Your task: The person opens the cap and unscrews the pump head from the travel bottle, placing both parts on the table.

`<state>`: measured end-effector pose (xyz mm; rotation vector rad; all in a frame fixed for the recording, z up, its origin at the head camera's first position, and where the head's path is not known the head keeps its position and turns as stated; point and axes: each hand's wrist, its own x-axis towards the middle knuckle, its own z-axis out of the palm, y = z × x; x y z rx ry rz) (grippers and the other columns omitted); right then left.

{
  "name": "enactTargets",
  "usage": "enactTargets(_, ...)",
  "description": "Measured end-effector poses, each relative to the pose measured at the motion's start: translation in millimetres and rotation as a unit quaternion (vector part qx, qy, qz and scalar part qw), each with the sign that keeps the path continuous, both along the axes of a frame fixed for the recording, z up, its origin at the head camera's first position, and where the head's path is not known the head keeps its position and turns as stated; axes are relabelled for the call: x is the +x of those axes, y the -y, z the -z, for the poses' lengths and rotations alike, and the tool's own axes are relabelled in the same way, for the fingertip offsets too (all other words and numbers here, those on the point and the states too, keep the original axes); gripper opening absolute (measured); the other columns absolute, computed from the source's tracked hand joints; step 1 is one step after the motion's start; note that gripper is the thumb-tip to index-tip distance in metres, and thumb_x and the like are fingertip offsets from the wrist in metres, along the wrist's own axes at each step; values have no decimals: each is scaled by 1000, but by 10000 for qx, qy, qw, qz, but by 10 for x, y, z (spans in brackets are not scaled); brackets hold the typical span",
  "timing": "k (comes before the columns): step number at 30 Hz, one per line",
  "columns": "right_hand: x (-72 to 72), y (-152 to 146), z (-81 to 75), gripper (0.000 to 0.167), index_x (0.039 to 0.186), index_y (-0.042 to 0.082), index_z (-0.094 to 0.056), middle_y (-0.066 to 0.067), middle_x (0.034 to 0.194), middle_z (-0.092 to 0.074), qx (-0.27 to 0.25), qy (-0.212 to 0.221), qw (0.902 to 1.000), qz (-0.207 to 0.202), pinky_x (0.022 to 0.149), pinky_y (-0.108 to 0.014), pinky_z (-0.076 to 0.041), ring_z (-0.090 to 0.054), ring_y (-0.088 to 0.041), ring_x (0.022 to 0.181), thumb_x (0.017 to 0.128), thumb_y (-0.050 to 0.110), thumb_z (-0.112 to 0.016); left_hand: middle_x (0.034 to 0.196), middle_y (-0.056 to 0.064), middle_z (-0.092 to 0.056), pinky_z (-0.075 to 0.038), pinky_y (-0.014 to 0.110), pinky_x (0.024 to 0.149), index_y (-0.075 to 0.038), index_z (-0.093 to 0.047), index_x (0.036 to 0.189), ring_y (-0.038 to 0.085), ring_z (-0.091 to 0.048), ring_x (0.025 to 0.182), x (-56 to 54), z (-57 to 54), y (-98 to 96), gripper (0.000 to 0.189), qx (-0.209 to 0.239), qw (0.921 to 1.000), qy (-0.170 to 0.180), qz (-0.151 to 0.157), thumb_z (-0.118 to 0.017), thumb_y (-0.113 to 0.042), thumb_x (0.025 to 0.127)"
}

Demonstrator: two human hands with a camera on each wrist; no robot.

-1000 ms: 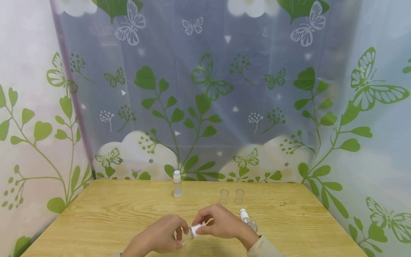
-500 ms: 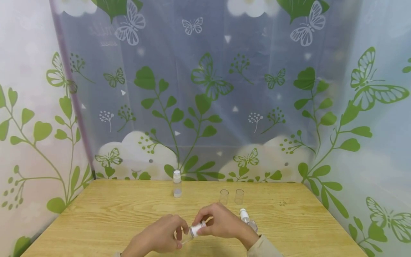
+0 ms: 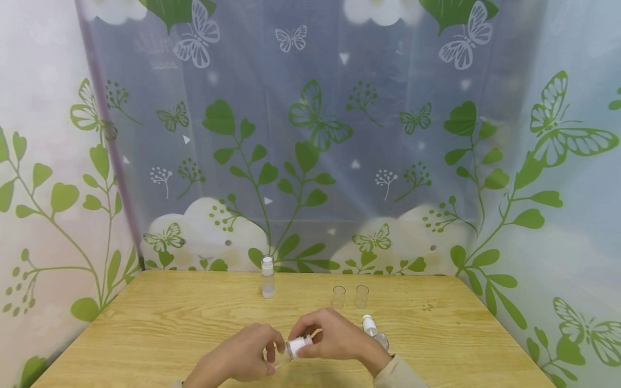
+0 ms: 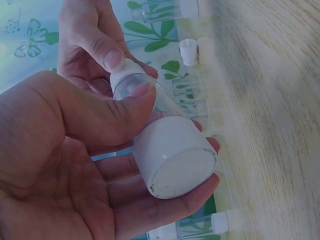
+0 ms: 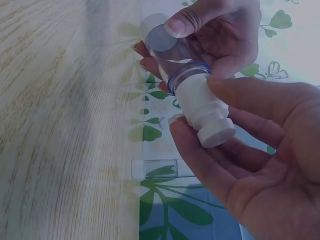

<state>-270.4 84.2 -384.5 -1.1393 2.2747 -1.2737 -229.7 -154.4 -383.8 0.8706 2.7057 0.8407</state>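
Observation:
A clear pump bottle (image 4: 167,107) with a white base (image 4: 175,157) is held tilted between both hands, low over the front of the table. My left hand (image 3: 247,351) grips its clear body, with the thumb on one side and the fingers beneath, near the base. At the other end, the thumb and fingers of my right hand (image 3: 335,334) pinch the white pump head (image 5: 200,102). In the right wrist view, the pump head sits at the bottle's mouth, by a bluish rim (image 5: 189,72).
A capped bottle (image 3: 268,277) stands at the back of the wooden table (image 3: 170,312). Two clear caps (image 3: 361,297) stand right of centre. Behind my right wrist are a separate white pump head (image 3: 368,324) and a clear bottle (image 3: 382,340). Patterned curtains (image 3: 310,178) enclose the table.
The fingers of my right hand shift slightly around the white pump head. My left hand and the bottle stay in nearly the same place.

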Motion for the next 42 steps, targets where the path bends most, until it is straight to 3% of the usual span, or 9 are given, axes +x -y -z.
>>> enactTargets(8, -35, -3, 23, 24, 116, 0, -72, -17, 111, -75, 31, -170, 9998, -55, 76, -22, -60, -71, -3, 86, 103, 18, -63, 80, -2, -71, -53, 22, 62, -3, -75, 104, 4, -62, 66, -1, -2, 3, 28, 51, 9998, 176, -31, -79, 5, 77)
enactTargets(13, -41, 5, 40, 26, 113, -3, -73, -21, 107, -75, -105, 8, 9999, -127, 68, -34, -64, -73, -10, 78, 105, 17, -60, 81, -2, -71, -53, 22, 61, -4, -75, 104, 4, -61, 66, -7, 0, 3, 28, 63, 9998, 195, -49, -78, 5, 77)
enactTargets(17, -34, 18, 44, 21, 109, 0, -75, -20, 103, -76, -112, 76, 9998, -145, 69, -36, -64, -74, -14, 73, 104, 15, -61, 81, -2, -71, -53, 22, 62, -4, -75, 103, 3, -61, 68, -13, -5, 2, 27, 29, 9999, 153, -50, -78, 5, 77)
enactTargets(23, -17, 27, 40, 16, 107, 3, -76, -17, 104, -77, -42, 9, 10000, -53, 73, -23, -61, -74, -13, 73, 101, 13, -65, 79, -4, -71, -53, 22, 63, -5, -75, 101, 2, -61, 71, -10, -10, 2, 27, 2, 10000, 93, -13, -78, 5, 76)
enactTargets(29, -1, 28, 35, 13, 106, 4, -76, -15, 106, -77, 4, -20, 10000, 85, 78, -18, -58, -72, -4, 79, 97, 10, -70, 79, -4, -70, -52, 23, 64, -4, -75, 102, 2, -61, 72, -16, -7, 4, 27, -35, 10000, 68, -6, -78, 4, 76)
enactTargets(42, 5, 22, 21, 12, 104, 9, -78, -10, 109, -77, -48, 1, 9994, 333, 82, -21, -59, -68, 0, 93, 92, 8, -76, 82, -2, -72, -53, 22, 63, -5, -75, 103, 3, -61, 69, -20, -5, 22, 27, 45, 9999, 121, -30, -79, 3, 78)
